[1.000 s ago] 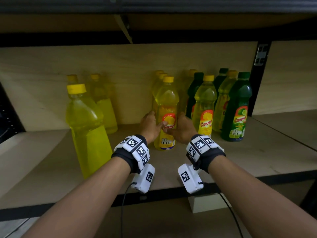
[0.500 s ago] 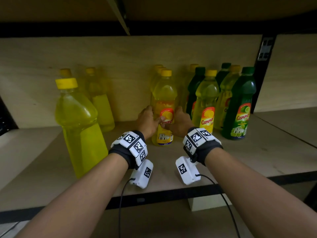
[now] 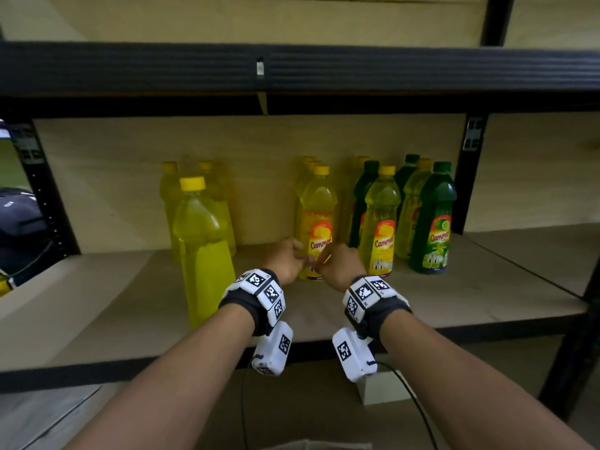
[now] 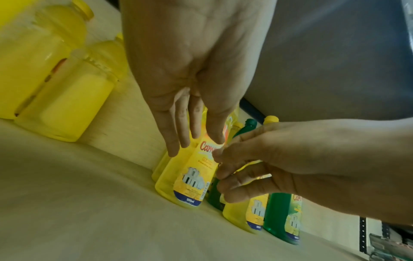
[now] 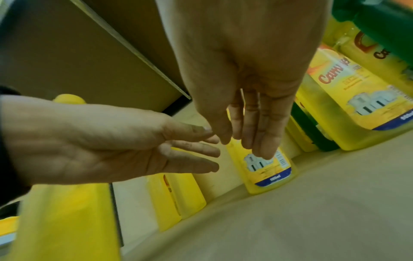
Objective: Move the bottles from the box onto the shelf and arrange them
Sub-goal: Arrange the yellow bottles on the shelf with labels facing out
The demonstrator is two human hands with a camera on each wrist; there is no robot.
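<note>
A yellow labelled bottle stands upright on the wooden shelf, at the front of a row of like bottles. My left hand and right hand hover just in front of its lower half, close together, holding nothing. In the left wrist view my left hand has straight fingers pointing at the bottle, and my right hand is loosely curled beside it. The right wrist view shows my right hand with straight fingers before the bottle. Whether any fingertip touches it is unclear.
A big plain yellow bottle stands left of my hands, with two more behind it. To the right stand another yellow labelled bottle and green bottles. A black shelf beam runs overhead, and a black post bounds the right.
Both hands have let go of the yellow labelled bottle and drawn back a little toward me. The bottle stays upright in place. My head has moved back.
</note>
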